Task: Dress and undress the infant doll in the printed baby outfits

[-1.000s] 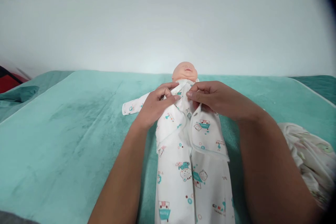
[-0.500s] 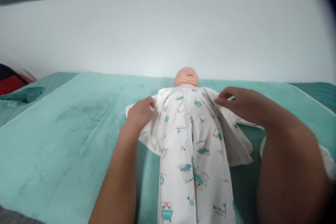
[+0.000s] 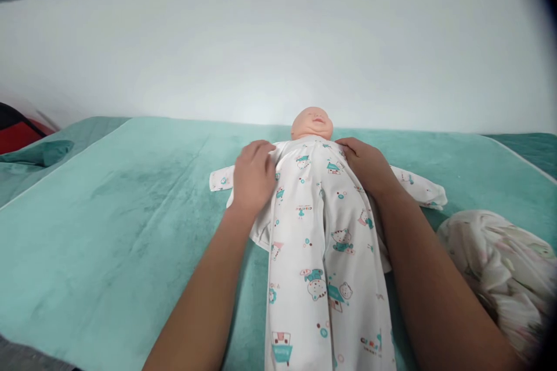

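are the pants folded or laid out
Laid out: the pants run straight down from below the doll's head, legs side by side; ends out of frame.

I count one doll (image 3: 313, 123), one pair of trousers (image 3: 304, 191) with two legs (image 3: 293, 301), one shirt (image 3: 261, 231) with two sleeves (image 3: 420, 188), one left grip (image 3: 255, 177) and one right grip (image 3: 369, 167) on two bare arms (image 3: 202, 301), one heap of cloth (image 3: 496, 261), one sheet (image 3: 100, 232) and one wall (image 3: 278, 40).

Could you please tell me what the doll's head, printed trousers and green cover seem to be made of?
Doll's head: probably vinyl or another plastic; smooth, with moulded creases.
Printed trousers: thin woven or knitted fabric, perhaps cotton; fairly matte, with soft folds.
Green cover: plush, velvety fabric, likely synthetic; darker patches suggest brushed pile.
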Demonstrator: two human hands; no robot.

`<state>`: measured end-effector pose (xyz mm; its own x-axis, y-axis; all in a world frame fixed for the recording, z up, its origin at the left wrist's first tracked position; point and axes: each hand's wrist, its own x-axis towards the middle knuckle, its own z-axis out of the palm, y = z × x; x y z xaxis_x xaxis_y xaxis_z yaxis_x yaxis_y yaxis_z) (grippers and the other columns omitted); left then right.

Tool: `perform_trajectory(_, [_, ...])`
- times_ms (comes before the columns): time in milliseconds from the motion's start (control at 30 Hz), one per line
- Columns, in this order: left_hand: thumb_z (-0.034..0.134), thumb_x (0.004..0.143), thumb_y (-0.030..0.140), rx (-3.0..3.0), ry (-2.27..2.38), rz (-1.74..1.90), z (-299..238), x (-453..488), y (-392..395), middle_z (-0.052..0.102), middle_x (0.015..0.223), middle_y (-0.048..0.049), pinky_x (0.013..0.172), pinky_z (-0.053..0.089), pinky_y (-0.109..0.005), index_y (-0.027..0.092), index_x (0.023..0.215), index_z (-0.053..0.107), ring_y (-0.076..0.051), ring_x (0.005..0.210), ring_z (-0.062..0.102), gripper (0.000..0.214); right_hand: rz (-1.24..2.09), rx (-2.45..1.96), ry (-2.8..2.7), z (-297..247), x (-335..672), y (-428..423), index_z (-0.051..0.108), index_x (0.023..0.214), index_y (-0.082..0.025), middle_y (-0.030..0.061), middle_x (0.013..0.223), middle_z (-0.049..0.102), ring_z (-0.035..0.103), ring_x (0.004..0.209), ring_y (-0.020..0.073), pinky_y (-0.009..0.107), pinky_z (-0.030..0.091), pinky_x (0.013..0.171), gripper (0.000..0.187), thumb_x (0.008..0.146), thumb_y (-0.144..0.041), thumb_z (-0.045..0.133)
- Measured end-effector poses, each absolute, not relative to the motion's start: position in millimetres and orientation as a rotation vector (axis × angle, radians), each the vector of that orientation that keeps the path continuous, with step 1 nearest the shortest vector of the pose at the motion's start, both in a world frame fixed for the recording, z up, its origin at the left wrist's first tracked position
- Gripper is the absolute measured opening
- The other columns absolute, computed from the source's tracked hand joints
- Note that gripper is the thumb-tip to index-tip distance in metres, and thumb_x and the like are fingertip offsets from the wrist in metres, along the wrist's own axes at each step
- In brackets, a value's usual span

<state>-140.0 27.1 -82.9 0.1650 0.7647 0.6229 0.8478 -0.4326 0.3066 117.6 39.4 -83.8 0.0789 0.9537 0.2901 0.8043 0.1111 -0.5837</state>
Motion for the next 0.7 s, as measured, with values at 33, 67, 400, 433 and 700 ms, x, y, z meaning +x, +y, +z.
perform_trajectory(33, [0.040,0.094,0.015,-2.432,-1.519,-1.125,-85,-136,30,0.063,0.130,-0.0060,0.102,0.044,-0.039,0.023,0.120,0.063,-0.022,0.121,0.055,0.035,0.291,-1.720,-1.748,-84,118,40,0.069,0.118,-0.023,0.0083,0.116,0.072,0.064,0.104,0.0273,0.037,0.047,0.087,0.042,0.092,-0.027,0.035])
perform_trajectory(67, [0.038,0.097,0.018,-2.519,-1.475,-1.097,-87,-133,33,0.061,0.135,-0.0046,0.106,0.041,-0.039,0.024,0.124,0.062,-0.021,0.125,0.053,0.037,0.284,-1.722,-1.748,-85,119,40,0.069,0.118,-0.023,0.0079,0.116,0.072,0.064,0.103,0.0272,0.036,0.047,0.086,0.042,0.092,-0.026,0.036])
perform_trajectory(400, [0.032,0.101,0.031,-2.437,-1.867,-0.756,-88,-144,38,0.062,0.136,-0.0025,0.100,0.040,-0.040,0.031,0.139,0.054,-0.024,0.122,0.056,0.043,0.202,-1.930,-1.699,-84,128,40,0.071,0.114,-0.027,0.0071,0.112,0.073,0.063,0.101,0.0282,0.036,0.045,0.081,0.042,0.090,-0.025,0.036])
perform_trajectory(433, [0.032,0.101,0.029,-2.403,-1.905,-0.745,-89,-146,38,0.064,0.133,-0.0028,0.097,0.042,-0.039,0.031,0.138,0.054,-0.024,0.119,0.057,0.044,0.193,-1.953,-1.685,-85,131,40,0.071,0.113,-0.027,0.0076,0.111,0.073,0.063,0.100,0.0287,0.037,0.045,0.081,0.041,0.090,-0.025,0.037])
perform_trajectory(700, [0.031,0.099,0.029,-2.211,-2.145,-0.838,-94,-157,43,0.068,0.125,-0.0030,0.090,0.045,-0.037,0.030,0.129,0.062,-0.025,0.116,0.062,0.043,0.200,-2.103,-1.534,-83,147,36,0.072,0.112,-0.027,0.0104,0.115,0.071,0.062,0.104,0.0332,0.043,0.046,0.084,0.041,0.088,-0.022,0.039])
